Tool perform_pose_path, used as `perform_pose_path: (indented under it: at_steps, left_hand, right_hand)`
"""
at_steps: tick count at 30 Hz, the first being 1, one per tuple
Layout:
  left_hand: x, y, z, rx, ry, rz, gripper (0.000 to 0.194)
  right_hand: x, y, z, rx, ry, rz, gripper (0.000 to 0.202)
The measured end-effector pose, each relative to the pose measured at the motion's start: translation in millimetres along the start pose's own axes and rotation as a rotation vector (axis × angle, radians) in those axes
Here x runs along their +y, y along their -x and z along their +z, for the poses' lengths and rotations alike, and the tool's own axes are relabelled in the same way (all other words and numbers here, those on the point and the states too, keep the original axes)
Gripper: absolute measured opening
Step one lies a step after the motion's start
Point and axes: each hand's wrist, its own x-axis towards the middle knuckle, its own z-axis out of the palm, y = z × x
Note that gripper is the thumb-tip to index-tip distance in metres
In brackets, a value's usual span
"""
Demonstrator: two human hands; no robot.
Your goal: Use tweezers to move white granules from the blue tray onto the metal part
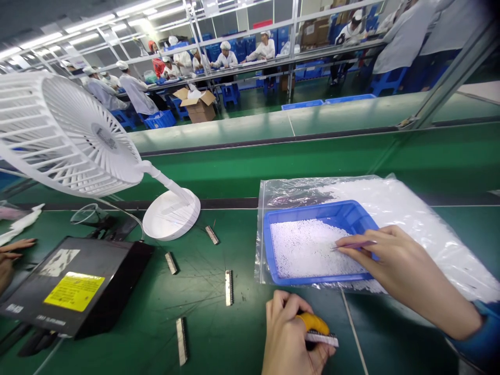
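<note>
Here the right hand pinches thin tweezers, their tip down among the small white beads that fill a blue tray. The tray sits on a clear bag holding more of the same beads, and the bag lies flat on the green table to the right of centre. The hand's palm rests over the tray's near right corner.

Just below the tray, at the picture's lower edge, the left hand is closed around a yellow-handled tool and a narrow toothed strip that sticks out to the right of the fingers; how the two join I cannot tell.

Four more strips like it lie loose on the table to the left: one upright near the tray's left side, one lower down, one and another near the base of a white fan. The fan stands on its round foot and faces left, away from the tray.

Left of the strips is a black box with a yellow label, tilted on the table. At the far left edge another person's hand rests beside it. Beyond the table runs a green belt, and behind that, people in white caps sit at benches.
</note>
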Motion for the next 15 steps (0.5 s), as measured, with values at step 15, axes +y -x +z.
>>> perform_pose_path:
  at_steps: [15]
  left_hand:
    - [1.2, 0.1, -1.7, -0.025, 0.024, -0.011, 0.019]
  right_hand:
    - [0.9, -1.8, 0.2, 0.022, 0.024, -0.034, 0.035]
